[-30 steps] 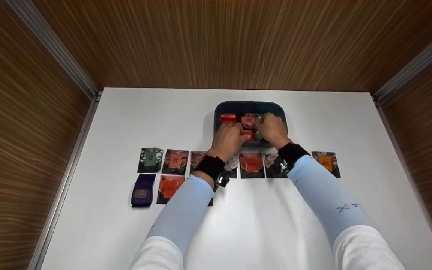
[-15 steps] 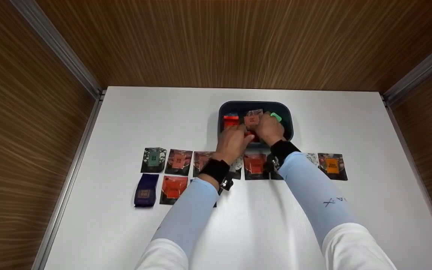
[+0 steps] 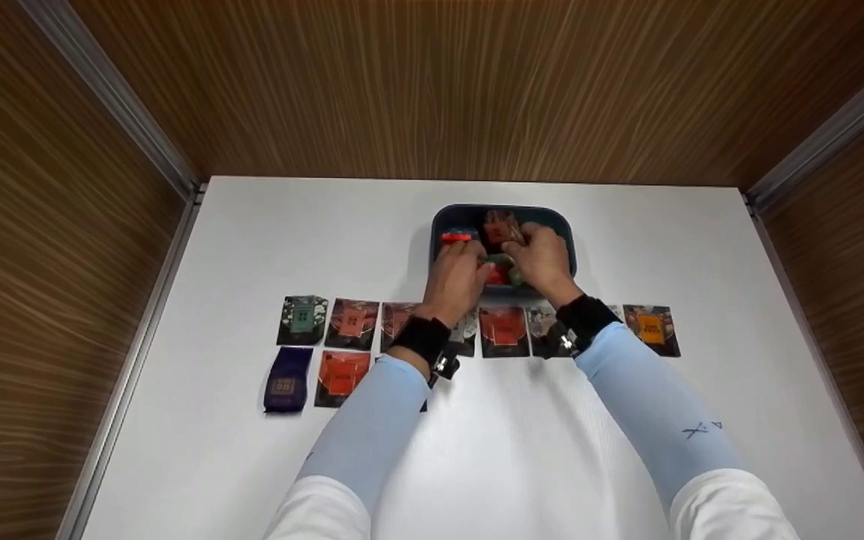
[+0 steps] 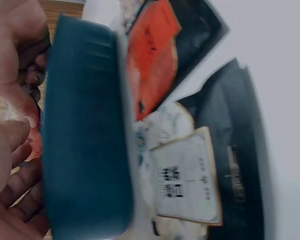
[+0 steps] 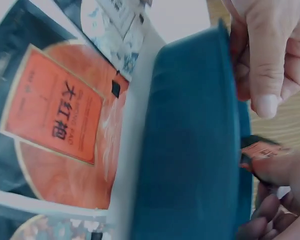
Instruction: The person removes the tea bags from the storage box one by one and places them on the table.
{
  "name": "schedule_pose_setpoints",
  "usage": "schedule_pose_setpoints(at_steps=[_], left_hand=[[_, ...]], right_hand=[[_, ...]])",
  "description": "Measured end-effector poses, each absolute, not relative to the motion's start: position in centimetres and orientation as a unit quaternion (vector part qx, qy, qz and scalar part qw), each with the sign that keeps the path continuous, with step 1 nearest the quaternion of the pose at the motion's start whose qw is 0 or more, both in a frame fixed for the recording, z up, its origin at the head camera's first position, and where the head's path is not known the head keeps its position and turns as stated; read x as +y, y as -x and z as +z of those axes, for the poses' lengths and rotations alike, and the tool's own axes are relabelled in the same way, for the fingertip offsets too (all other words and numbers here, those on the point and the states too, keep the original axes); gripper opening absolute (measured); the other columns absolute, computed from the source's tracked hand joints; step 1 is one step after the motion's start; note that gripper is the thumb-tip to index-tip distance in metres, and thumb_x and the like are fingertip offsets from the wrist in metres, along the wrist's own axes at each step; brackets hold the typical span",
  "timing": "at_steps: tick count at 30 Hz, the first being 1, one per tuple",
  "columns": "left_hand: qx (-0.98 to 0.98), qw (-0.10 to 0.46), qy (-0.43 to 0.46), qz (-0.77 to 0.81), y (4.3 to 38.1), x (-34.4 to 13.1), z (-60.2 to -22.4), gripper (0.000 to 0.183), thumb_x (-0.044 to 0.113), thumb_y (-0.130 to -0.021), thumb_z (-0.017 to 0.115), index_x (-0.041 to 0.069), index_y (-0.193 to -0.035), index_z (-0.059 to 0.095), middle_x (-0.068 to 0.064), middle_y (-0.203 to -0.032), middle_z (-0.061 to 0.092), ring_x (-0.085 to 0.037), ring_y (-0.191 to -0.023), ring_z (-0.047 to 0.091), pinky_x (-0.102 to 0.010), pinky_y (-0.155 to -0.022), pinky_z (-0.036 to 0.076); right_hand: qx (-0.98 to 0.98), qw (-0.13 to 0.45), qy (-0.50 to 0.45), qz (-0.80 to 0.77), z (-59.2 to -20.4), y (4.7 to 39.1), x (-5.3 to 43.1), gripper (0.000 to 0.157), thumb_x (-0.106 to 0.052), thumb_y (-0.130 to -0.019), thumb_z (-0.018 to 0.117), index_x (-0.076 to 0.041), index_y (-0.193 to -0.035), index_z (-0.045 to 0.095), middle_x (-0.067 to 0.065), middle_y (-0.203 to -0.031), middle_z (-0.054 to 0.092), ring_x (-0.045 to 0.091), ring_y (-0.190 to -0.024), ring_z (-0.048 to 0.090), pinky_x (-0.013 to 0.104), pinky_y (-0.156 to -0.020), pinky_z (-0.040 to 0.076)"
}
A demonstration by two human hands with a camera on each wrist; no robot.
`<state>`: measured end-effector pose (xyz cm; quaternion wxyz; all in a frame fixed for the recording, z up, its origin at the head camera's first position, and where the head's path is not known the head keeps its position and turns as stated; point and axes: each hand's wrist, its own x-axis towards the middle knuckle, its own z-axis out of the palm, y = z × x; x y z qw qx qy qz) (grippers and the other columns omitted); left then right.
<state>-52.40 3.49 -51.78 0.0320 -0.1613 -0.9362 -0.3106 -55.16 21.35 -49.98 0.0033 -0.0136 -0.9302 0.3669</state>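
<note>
Both hands are inside a dark teal plastic bin at the back middle. My right hand pinches a small red-and-black tea sachet, lifted within the bin; in the right wrist view that sachet shows between thumb and fingers. My left hand reaches over the near left of the bin, fingers loosely bent beside a bright red packet. Its thumb points toward another red packet. A green packet lies by it. The bin wall hides part of the fingers in the left wrist view.
Tea sachets lie in a row before the bin: green, pink, red, orange and others, some under the wrists. Below them are a dark purple packet and a red sachet. Wooden panels enclose the white table.
My right hand has dipped into the bin and come up pinching the red-and-black sachet, now tilted at the back. The left hand has stayed at the near left. The camera view shifted slightly.
</note>
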Motion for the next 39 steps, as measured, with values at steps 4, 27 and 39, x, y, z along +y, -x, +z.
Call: schedule_pose_setpoints(at_steps=[4, 27, 39], left_hand=[[-0.927, 0.077, 0.152, -0.333, 52.8, 2.5, -51.3, 0.035, 0.025, -0.103, 0.070, 0.006, -0.132, 0.064, -0.012, -0.130, 0.065, -0.031, -0.123, 0.059, -0.040, -0.105, 0.049], [-0.864, 0.070, 0.145, -0.477, 49.7, -1.6, -49.5, 0.014, 0.020, -0.104, 0.068, 0.010, -0.111, 0.074, -0.007, -0.105, 0.071, -0.020, -0.085, 0.063, -0.033, -0.074, 0.049], [-0.815, -0.054, 0.070, -0.573, 46.4, -2.0, -51.8, 0.016, 0.012, -0.103, 0.068, 0.006, -0.116, 0.063, -0.010, -0.098, 0.072, -0.024, -0.083, 0.075, -0.031, -0.070, 0.058]], right_hand=[[-0.926, 0.036, -0.029, 0.374, -49.2, 54.5, 21.5, 0.021, -0.020, -0.102, 0.071, 0.000, -0.111, 0.071, 0.019, -0.104, 0.070, 0.032, -0.092, 0.065, 0.040, -0.075, 0.046], [-0.862, 0.036, -0.073, 0.500, -49.4, 50.0, 20.4, 0.014, -0.015, -0.096, 0.079, -0.002, -0.101, 0.075, 0.010, -0.093, 0.070, 0.012, -0.076, 0.060, 0.020, -0.064, 0.046], [-0.822, -0.005, -0.026, 0.569, -52.6, 46.6, 19.7, 0.011, -0.011, -0.098, 0.074, -0.001, -0.095, 0.075, 0.005, -0.073, 0.067, 0.026, -0.067, 0.065, 0.022, -0.053, 0.047]])
